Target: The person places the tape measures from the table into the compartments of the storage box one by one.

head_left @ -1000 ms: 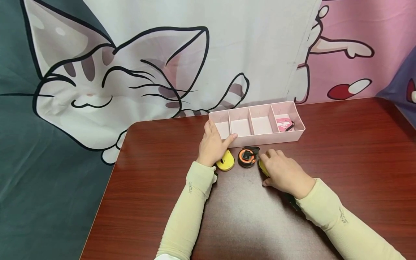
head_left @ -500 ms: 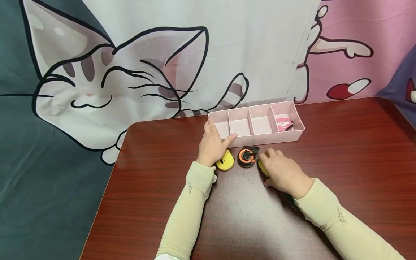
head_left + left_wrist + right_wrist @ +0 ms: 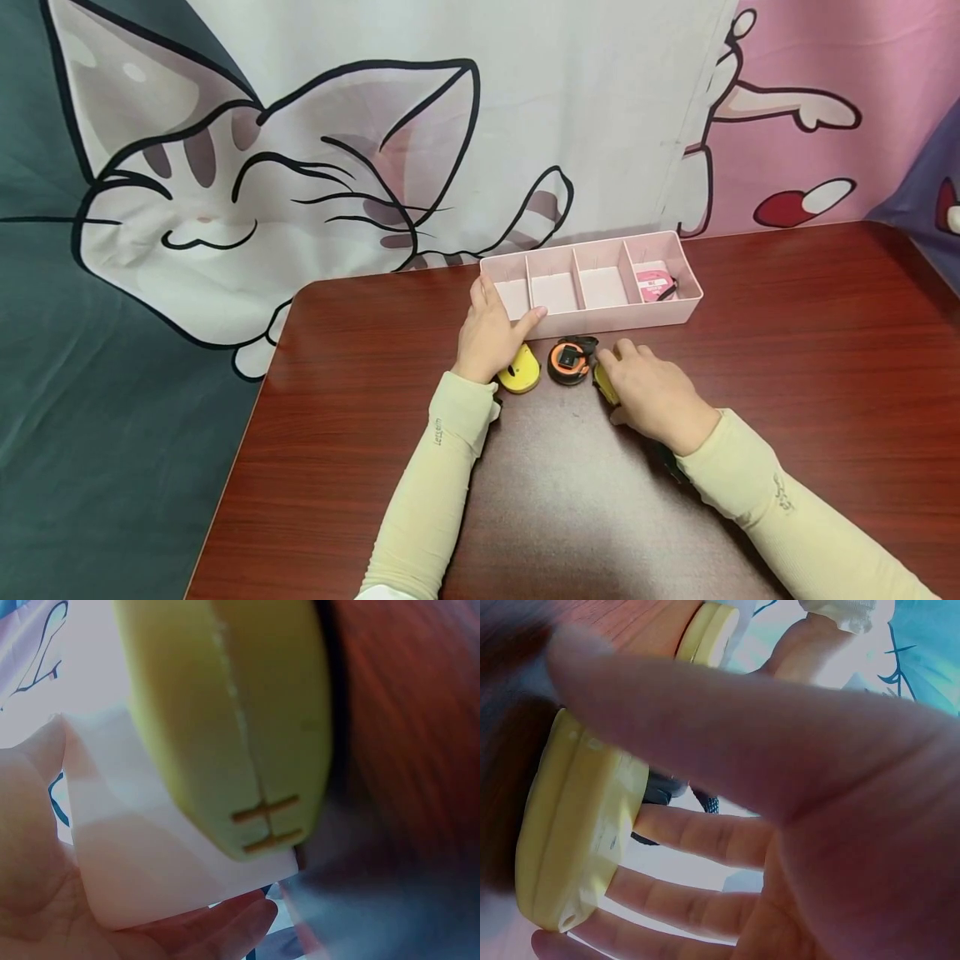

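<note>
Yellow tape (image 3: pixel 605 387) sits at nine o'clock in my gripping right hand (image 3: pixel 660 396); my spread left hand (image 3: pixel 489 337) touches the box (image 3: pixel 618 321).

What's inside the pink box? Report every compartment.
In the pink box, the rightmost compartment holds a pink item with a black strap. The other three show pale floor. The front wall hides the floor's near edge; the left hand covers the near left corner.

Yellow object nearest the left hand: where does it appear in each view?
Head: the yellow object sits slightly right of and below centre.
Left wrist: large, from the top edge past mid-height.
Right wrist: top edge, near centre, partly hidden.
Shared landmark: the left hand.
</note>
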Demonstrator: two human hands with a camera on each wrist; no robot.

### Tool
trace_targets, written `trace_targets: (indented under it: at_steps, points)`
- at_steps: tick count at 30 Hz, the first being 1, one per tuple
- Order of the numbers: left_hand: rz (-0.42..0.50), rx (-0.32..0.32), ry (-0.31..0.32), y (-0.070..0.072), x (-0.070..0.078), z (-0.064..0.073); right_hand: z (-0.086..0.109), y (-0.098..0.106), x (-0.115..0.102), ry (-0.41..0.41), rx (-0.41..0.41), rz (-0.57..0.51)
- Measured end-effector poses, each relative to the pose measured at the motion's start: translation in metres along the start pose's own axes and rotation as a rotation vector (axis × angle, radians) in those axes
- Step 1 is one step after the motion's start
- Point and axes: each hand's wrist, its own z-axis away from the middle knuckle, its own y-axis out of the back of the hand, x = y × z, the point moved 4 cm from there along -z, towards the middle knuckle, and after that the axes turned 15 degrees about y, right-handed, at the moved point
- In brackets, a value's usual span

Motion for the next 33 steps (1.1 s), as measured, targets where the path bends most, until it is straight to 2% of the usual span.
trace_targets:
  at_steps: [10, 23, 33]
  points:
    - [-0.004, 0.002, 0.0, -0.0001, 0.0009, -0.0014, -0.0014, -0.0021, 0.002, 0.007, 0.017, 0.038]
    - [-0.008, 0.003, -0.004, 0.0006, 0.0019, -0.001, -0.0034, -0.0018, 0.0046, -0.005, 0.011, 0.035]
    - [-0.008, -0.005, 0.002, 0.001, 0.0007, 0.0001, -0.0029, -0.0015, 0.0035, 0.031, 0.041, 0.045]
